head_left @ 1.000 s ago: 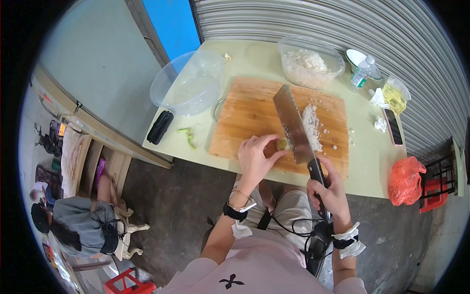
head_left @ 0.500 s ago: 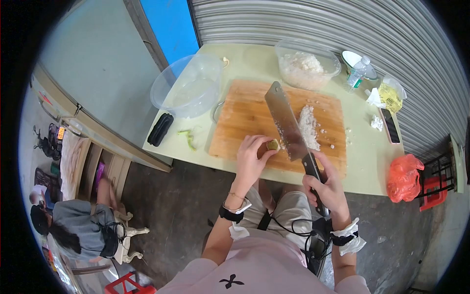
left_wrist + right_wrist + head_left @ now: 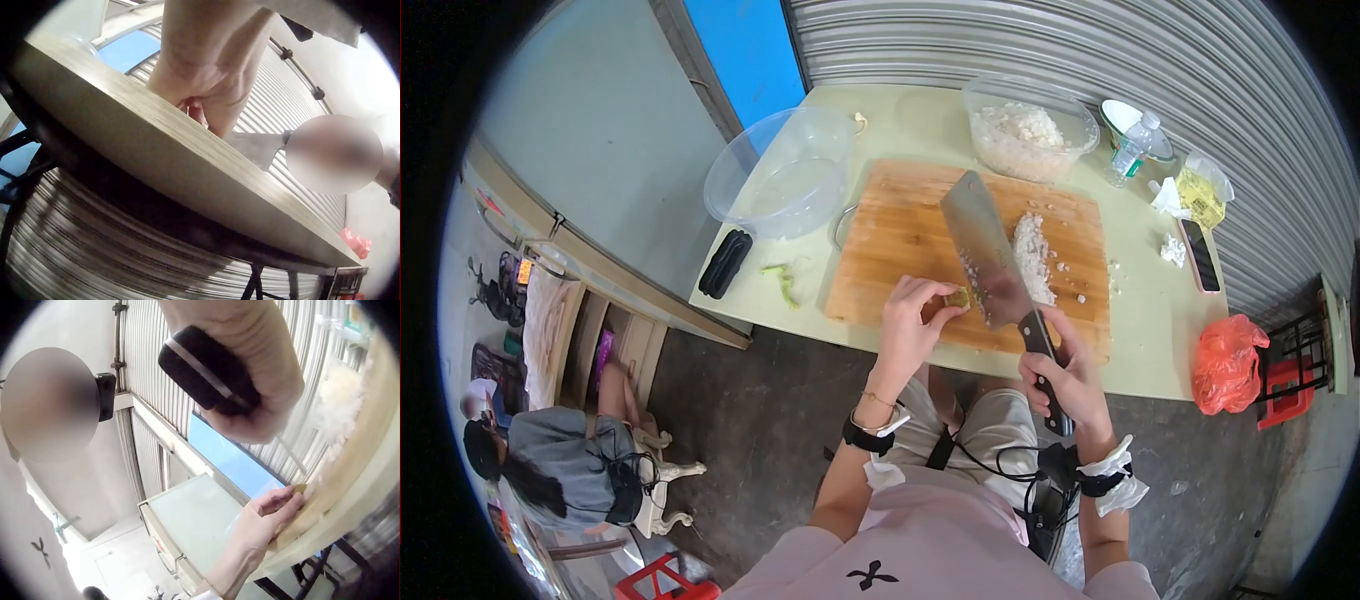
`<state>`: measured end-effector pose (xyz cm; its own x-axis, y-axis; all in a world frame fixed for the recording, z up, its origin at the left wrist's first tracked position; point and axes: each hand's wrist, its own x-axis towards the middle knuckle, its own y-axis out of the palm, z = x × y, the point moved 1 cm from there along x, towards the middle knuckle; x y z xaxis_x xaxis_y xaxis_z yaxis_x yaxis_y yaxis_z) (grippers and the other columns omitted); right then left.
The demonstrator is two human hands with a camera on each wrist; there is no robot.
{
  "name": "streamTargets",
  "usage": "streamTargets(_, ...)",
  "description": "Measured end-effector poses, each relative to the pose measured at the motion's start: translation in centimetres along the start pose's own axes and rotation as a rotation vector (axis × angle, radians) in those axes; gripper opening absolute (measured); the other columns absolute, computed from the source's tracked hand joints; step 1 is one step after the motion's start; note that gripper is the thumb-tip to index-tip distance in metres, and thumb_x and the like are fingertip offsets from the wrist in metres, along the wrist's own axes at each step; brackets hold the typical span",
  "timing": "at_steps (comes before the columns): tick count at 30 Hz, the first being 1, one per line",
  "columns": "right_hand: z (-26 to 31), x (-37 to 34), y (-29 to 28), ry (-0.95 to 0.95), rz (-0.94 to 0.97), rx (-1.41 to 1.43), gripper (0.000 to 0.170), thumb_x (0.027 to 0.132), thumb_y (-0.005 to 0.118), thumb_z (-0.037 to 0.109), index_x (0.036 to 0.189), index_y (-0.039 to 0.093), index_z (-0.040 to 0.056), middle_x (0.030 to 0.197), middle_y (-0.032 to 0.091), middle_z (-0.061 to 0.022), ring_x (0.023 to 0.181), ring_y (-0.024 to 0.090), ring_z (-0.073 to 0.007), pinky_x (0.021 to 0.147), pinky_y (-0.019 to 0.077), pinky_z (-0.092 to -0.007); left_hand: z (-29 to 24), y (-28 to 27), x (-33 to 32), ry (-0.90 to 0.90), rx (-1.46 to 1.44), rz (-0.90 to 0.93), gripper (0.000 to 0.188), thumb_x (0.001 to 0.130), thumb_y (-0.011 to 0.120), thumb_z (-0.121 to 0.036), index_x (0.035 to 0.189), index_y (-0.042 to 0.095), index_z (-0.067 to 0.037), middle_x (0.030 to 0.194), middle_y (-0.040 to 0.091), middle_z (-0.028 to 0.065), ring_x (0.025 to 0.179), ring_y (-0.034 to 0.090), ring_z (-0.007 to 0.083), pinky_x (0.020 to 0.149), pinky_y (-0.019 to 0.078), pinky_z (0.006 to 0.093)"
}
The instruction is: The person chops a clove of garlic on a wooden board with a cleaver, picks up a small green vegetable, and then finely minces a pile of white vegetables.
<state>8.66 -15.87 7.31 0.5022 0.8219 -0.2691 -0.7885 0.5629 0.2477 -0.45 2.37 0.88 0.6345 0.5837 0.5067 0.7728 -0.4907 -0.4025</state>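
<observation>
In the head view my left hand (image 3: 908,318) pinches a small greenish-brown piece (image 3: 958,298) between thumb and fingers, over the near part of the wooden cutting board (image 3: 900,230). My right hand (image 3: 1068,375) grips the black handle of a cleaver (image 3: 990,250), whose blade slants up and left, with small white bits stuck to it. A heap of finely chopped white pieces (image 3: 1031,262) lies on the board right of the blade. The right wrist view shows my right hand (image 3: 250,381) curled round the handle (image 3: 209,372), and my left hand (image 3: 253,528) beyond it.
An empty clear bowl (image 3: 785,195) stands left of the board, near a black case (image 3: 726,264) and a green scrap (image 3: 782,284). Behind the board is a clear container of white pieces (image 3: 1030,140). At right are a bottle (image 3: 1133,150), a phone (image 3: 1200,256) and a red bag (image 3: 1229,365).
My left hand and the pinched piece have moved slightly left, away from the chopped heap. The cleaver has also shifted left, its blade tilting a little more.
</observation>
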Motion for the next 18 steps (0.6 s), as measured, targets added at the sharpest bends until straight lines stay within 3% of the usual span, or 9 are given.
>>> streamTargets(5, 0.2, 0.3, -0.3, 0.061, 0.057, 0.051, 0.056, 0.084, 0.050, -0.001, 0.134, 0.031, 0.0127, 0.059, 0.046, -0.0018, 0.040, 0.042, -0.0080, 0.035, 0.0328, -0.0228, -0.1, -0.1, -0.3, -0.075, -0.029, 0.001, 0.025, 0.064, 0.075, -0.005, 0.086, 0.065, -0.004, 0.080, 0.064, 0.0074, 0.069, 0.053, 0.0210, 0.062, 0.0461, 0.0316)
streamTargets(7, 0.8, 0.1, -0.1, 0.087, 0.059, 0.059, 0.056, 0.084, 0.050, -0.001, 0.134, 0.031, 0.0126, 0.060, 0.046, -0.0018, 0.040, 0.042, -0.0078, 0.035, 0.0326, -0.0225, -0.1, -0.2, -0.2, -0.093, 0.006, 0.006, 0.026, 0.065, 0.075, -0.002, 0.090, 0.067, -0.004, 0.077, 0.059, 0.0074, 0.068, 0.054, 0.0150, 0.058, 0.0464, 0.0270)
streamTargets(11, 1.2, -0.1, 0.2, -0.021, 0.064, -0.110, 0.055, 0.084, 0.051, 0.000, 0.134, 0.033, 0.0122, 0.056, 0.045, 0.0000, 0.039, 0.042, -0.0073, 0.036, 0.0330, -0.0229, 0.3, 0.1, -0.3, -0.069, -0.046, -0.013, 0.028, 0.064, 0.075, -0.001, 0.090, 0.068, -0.005, 0.078, 0.060, 0.0078, 0.071, 0.057, 0.0165, 0.060, 0.0473, 0.0274)
streamTargets(13, 0.9, -0.1, 0.3, -0.063, 0.066, -0.167, 0.055, 0.084, 0.052, 0.001, 0.134, 0.033, 0.0122, 0.055, 0.045, 0.0007, 0.039, 0.041, -0.0073, 0.036, 0.0331, -0.0231, 0.5, 0.2, -0.1, 0.123, 0.055, -0.109, 0.028, 0.063, 0.075, 0.001, 0.090, 0.068, -0.004, 0.080, 0.060, 0.0082, 0.074, 0.058, 0.0196, 0.062, 0.0484, 0.0278)
streamTargets(16, 0.1, 0.1, 0.1, 0.012, 0.073, -0.142, 0.055, 0.084, 0.052, 0.001, 0.135, 0.033, 0.0118, 0.053, 0.045, 0.0009, 0.039, 0.043, -0.0071, 0.036, 0.0328, -0.0229, 0.2, 0.0, -0.2, -0.012, 0.024, -0.029, 0.026, 0.063, 0.074, 0.002, 0.088, 0.068, -0.003, 0.081, 0.061, 0.0083, 0.075, 0.058, 0.0221, 0.063, 0.0488, 0.0286)
streamTargets(18, 0.9, 0.1, 0.1, 0.016, 0.076, -0.139, 0.056, 0.083, 0.053, 0.001, 0.135, 0.034, 0.0117, 0.053, 0.045, 0.0008, 0.039, 0.043, -0.0072, 0.036, 0.0328, -0.0230, 0.2, -0.1, -0.2, 0.001, 0.023, -0.027, 0.026, 0.063, 0.074, 0.002, 0.088, 0.067, -0.002, 0.082, 0.062, 0.0085, 0.075, 0.059, 0.0219, 0.062, 0.0488, 0.0283)
